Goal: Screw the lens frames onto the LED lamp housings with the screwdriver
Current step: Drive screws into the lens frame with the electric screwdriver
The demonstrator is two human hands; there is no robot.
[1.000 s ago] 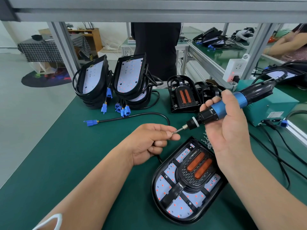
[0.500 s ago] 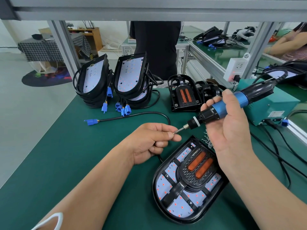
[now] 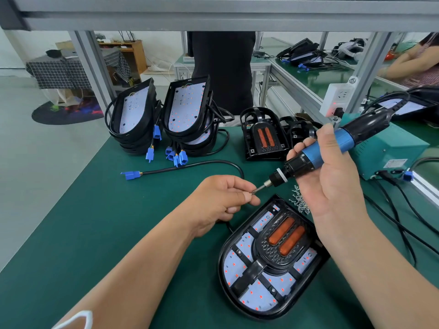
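I have one LED lamp housing (image 3: 222, 279) flat on the green mat (image 3: 99, 229) before me, its lens frame (image 3: 273, 257) seated in it. Whether every screw is in, I cannot tell (a few small heads seem to show). Two stacks of bare housings (image 3: 185, 115) wait at the far edge, with spare lens frames (image 3: 263, 136) beside them, so most of the work remains. My right hand (image 3: 332, 186) is wrapped round the electric screwdriver (image 3: 320, 150), held above the housing. My left hand (image 3: 218, 200) pinches thumb and forefinger at the bit tip, seemingly loading a screw from the loose screws (image 3: 299, 203). Against half a second ago, both hands have barely moved.
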